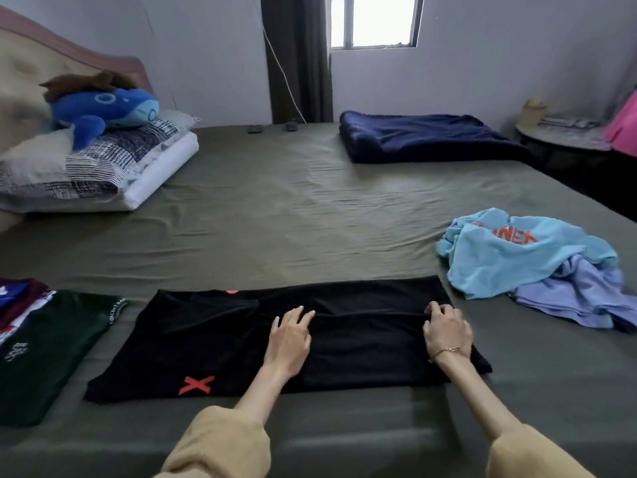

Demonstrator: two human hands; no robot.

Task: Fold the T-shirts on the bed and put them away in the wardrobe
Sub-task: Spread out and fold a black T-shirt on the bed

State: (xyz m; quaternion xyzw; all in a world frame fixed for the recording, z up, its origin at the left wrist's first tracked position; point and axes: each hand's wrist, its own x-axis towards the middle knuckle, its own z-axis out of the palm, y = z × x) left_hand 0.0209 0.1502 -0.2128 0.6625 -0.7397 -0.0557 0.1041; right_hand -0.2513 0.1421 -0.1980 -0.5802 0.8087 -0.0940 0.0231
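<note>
A black T-shirt (213, 343) with a red X lies spread across the near part of the bed, partly folded lengthwise. My left hand (289, 339) rests flat on its middle with the fingers straight. My right hand (446, 331) pinches the folded edge of the black T-shirt near its right end. A light blue T-shirt (513, 253) with orange print lies crumpled at the right on top of a lilac garment (579, 298). A folded dark green T-shirt (51, 350) lies at the left, beside a pile of folded shirts (17, 301).
The olive bed sheet (293, 208) stretches away from me. Pillows (86, 170) with a blue plush whale (103, 108) sit at the far left. A folded navy blanket (424, 138) lies at the far right. A side table (565, 136) stands by the right wall.
</note>
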